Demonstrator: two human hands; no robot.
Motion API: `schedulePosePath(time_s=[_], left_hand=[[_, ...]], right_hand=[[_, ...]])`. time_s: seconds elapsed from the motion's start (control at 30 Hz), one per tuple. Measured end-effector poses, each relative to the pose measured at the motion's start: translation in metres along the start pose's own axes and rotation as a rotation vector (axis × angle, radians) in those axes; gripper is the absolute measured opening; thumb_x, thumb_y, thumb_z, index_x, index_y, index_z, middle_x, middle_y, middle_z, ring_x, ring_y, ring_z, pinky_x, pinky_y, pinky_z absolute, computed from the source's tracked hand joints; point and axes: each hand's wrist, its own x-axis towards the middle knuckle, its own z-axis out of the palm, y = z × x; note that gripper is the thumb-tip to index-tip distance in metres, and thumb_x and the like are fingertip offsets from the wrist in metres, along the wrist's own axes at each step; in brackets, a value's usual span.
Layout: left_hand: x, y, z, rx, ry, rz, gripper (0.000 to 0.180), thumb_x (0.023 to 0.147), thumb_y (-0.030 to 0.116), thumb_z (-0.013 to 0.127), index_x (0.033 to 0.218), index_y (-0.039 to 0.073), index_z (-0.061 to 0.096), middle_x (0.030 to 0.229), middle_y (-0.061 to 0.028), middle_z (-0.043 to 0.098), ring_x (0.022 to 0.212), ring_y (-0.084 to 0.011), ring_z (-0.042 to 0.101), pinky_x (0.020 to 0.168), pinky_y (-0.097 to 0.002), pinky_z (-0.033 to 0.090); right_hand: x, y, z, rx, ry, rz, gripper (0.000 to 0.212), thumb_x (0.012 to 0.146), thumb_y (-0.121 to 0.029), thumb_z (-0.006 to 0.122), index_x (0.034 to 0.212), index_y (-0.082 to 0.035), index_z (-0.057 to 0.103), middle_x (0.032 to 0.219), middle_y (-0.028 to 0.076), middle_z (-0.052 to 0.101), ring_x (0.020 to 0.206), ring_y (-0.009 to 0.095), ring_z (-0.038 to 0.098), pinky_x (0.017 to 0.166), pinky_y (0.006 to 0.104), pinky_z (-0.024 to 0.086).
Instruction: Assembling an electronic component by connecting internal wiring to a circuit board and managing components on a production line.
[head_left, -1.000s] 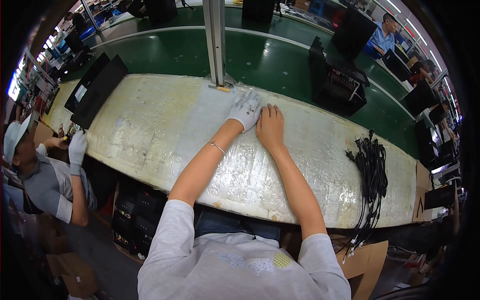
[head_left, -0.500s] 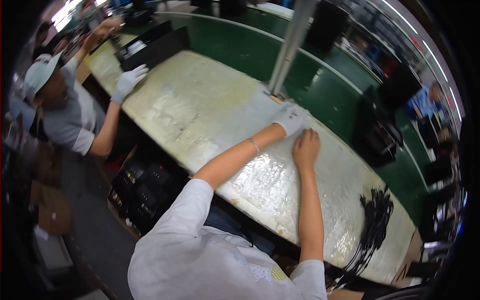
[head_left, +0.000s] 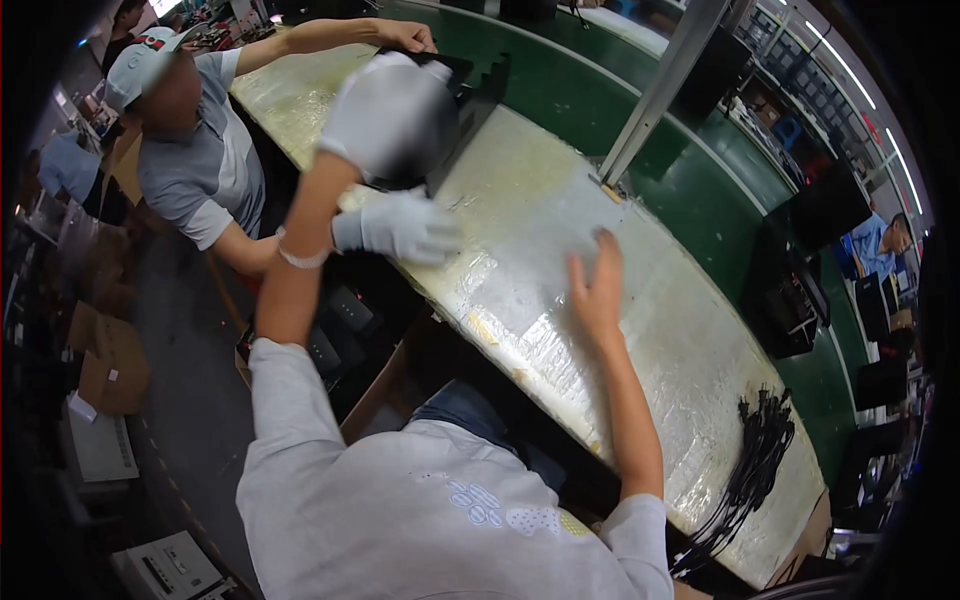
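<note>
My left hand (head_left: 385, 115), in a white glove, is stretched far out to the left. It is smeared by motion and overlaps a black, flat-sided object (head_left: 475, 120) standing on the table. Whether it touches or grips that object cannot be made out. My right hand (head_left: 598, 290) is bare and empty, its thumb and fingers apart, over the middle of the film-covered table (head_left: 660, 310). A co-worker's bare hand (head_left: 408, 36) is at the black object's far top edge. The co-worker's other hand (head_left: 405, 230), white-gloved, is by the near table edge.
A bundle of black cables with plugs (head_left: 755, 450) lies at the table's right end. Beyond the far edge runs a green surface (head_left: 570, 110) carrying a black unit (head_left: 785, 290). A metal post (head_left: 660, 95) rises at that edge. A cardboard box (head_left: 110, 360) sits on the left.
My left hand has swung left from the table's middle to the black object. My right hand has spread its fingers. The co-worker and the black object are nearer.
</note>
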Motion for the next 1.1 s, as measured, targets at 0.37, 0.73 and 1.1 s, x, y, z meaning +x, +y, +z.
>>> schedulePosePath(time_s=[0.37,0.73,1.1], left_hand=[[0.031,-0.113,0.123,-0.734,-0.430,-0.711,0.090,0.076,0.053,0.073,0.129,-0.014,0.048,0.125,-0.0202,0.058,0.113,-0.0257,0.057,0.096,-0.0326,0.044],[-0.054,0.098,0.052,-1.324,-0.304,-0.605,0.051,0.082,0.011,0.072,0.126,-0.004,0.052,0.112,-0.0104,0.064,0.099,-0.0178,0.061,0.090,-0.0307,0.049],[0.035,0.229,0.108,-1.103,-0.535,-0.315,0.073,0.078,0.043,0.075,0.124,-0.010,0.053,0.116,-0.0232,0.063,0.109,-0.0288,0.062,0.095,-0.0337,0.047]], right_hand=[[0.075,-0.064,0.140,0.202,-0.211,0.003,0.083,0.082,-0.015,0.057,0.143,0.017,0.010,0.132,0.041,0.039,0.123,0.049,0.044,0.106,0.0427,0.036],[-0.089,-0.050,-0.083,0.298,-0.450,0.171,0.065,0.081,-0.001,0.053,0.142,0.003,0.030,0.134,0.030,0.042,0.119,0.047,0.047,0.103,0.0440,0.038],[-0.123,-0.014,-0.200,0.118,-0.577,0.609,0.036,0.094,-0.024,0.057,0.122,-0.002,0.053,0.109,0.022,0.059,0.101,0.036,0.057,0.092,0.0429,0.044]])
